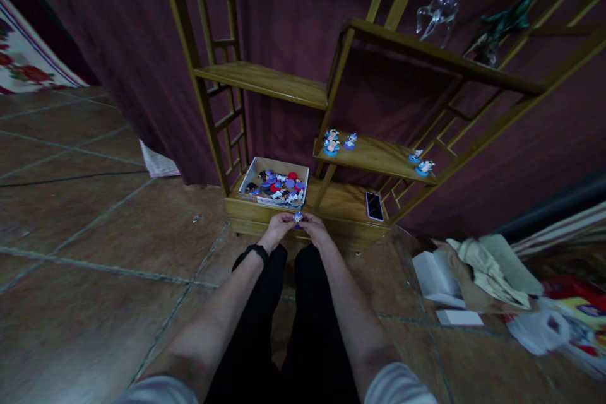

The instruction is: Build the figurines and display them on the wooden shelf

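Note:
My left hand (278, 227) and my right hand (315, 228) meet in front of me, fingers pinched together on a small blue and white figurine (298, 218). They hover at the front edge of the wooden shelf unit's bottom board (341, 202). Just beyond them sits a white box (273, 184) filled with several blue, purple and red small pieces. On the low shelf (379, 158) stand several similar small figurines (331, 142), with two more (421, 164) at its right end. A black band is on my left wrist.
A phone (374, 206) lies on the bottom board right of the box. A glass ornament (438, 9) stands on the upper shelf. White boxes, paper and bags (478, 278) litter the tiled floor to the right. A dark curtain hangs behind the shelves.

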A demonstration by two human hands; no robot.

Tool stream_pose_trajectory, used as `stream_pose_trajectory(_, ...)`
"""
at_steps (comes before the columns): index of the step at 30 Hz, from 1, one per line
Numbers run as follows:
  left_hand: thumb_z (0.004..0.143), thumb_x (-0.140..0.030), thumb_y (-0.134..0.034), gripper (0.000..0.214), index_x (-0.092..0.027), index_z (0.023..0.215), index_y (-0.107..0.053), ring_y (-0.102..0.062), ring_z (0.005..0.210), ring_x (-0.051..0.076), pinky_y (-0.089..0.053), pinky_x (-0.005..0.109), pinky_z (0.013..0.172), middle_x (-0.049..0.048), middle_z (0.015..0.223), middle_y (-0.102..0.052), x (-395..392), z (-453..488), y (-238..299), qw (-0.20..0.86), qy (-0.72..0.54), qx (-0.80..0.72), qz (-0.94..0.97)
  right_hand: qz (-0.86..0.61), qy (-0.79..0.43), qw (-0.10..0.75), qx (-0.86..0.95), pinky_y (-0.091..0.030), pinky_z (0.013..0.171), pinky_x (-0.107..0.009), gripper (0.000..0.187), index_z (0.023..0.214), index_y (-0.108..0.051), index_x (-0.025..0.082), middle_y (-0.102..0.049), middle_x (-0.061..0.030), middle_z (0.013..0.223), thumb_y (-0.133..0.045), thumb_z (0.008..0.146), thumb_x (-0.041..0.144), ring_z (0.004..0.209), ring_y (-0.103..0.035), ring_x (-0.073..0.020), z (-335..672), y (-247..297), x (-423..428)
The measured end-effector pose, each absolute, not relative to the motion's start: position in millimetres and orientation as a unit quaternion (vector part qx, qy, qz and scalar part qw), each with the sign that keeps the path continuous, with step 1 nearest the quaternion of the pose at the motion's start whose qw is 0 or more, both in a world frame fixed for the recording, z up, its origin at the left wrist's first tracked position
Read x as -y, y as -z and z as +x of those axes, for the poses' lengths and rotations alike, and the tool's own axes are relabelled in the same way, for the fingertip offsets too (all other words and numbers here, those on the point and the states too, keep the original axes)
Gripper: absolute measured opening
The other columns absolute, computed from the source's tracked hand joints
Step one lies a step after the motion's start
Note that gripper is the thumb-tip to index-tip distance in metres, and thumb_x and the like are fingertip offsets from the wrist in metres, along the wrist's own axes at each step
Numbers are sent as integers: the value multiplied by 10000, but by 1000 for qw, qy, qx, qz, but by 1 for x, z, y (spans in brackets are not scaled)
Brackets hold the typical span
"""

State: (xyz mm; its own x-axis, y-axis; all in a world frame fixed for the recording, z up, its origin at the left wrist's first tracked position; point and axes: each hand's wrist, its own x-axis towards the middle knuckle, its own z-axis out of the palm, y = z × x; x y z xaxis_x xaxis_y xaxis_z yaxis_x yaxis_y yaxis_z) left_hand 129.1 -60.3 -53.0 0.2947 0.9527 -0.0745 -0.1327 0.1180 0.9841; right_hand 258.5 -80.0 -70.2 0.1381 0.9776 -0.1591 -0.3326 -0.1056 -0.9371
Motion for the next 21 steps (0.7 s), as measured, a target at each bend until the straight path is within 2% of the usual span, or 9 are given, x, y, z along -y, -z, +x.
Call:
stream_pose_trajectory(14, 515, -226, -703, 140, -146, 596, -622, -551, 545, 116, -434, 245, 608, 5, 574, -629, 54, 135, 65, 603, -433, -430, 514, -518, -549, 561, 342, -412, 734, -272, 259, 739, -650, 175, -655, 29, 667, -655, 481, 153, 668, -573, -130, 258, 66, 81)
stream_pose_trajectory(21, 525, -232, -723, 223, -144, 725, -675, -615, 684, 155, -457, 288, 743, 36, 725, -695, 57, 133, 56, 634, -414, -385, 528, -524, -539, 575, 325, -416, 723, -268, 284, 760, -634, 176, -662, 18, 707, -685, 484, 220, 687, -584, -138, 262, 64, 83)
